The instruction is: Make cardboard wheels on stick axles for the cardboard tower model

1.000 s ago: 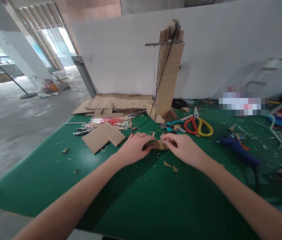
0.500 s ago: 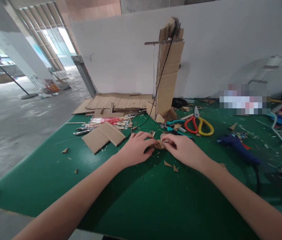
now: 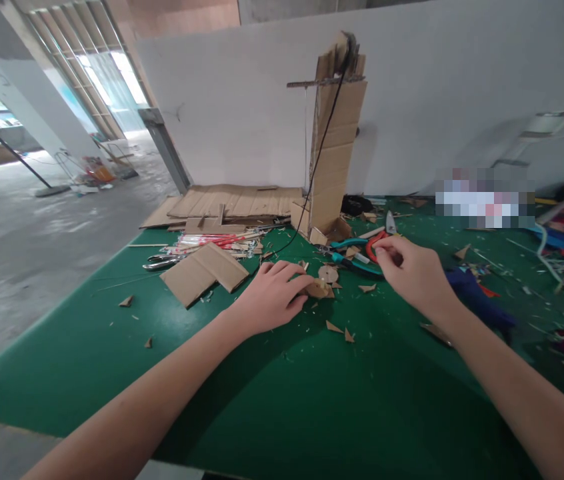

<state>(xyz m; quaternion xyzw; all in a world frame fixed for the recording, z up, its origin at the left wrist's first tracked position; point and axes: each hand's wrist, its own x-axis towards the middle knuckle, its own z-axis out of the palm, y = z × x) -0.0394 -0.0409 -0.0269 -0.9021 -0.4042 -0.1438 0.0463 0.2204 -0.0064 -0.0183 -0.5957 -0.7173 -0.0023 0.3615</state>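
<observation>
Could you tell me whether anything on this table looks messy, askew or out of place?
Cardboard offcuts and shavings litter the green table around the left hand, and the tall cardboard tower leans slightly.

The left hand [image 3: 269, 297] rests on the green table [image 3: 112, 360], its fingertips pinching a small cardboard piece [image 3: 319, 289]. The right hand [image 3: 412, 273] lies over the red-handled scissors [image 3: 375, 243], fingers curled at the handles. A tall cardboard tower [image 3: 335, 140] stands behind them.

head cam | worn, looks forward-down | close over green table [image 3: 112, 360] | single view
</observation>
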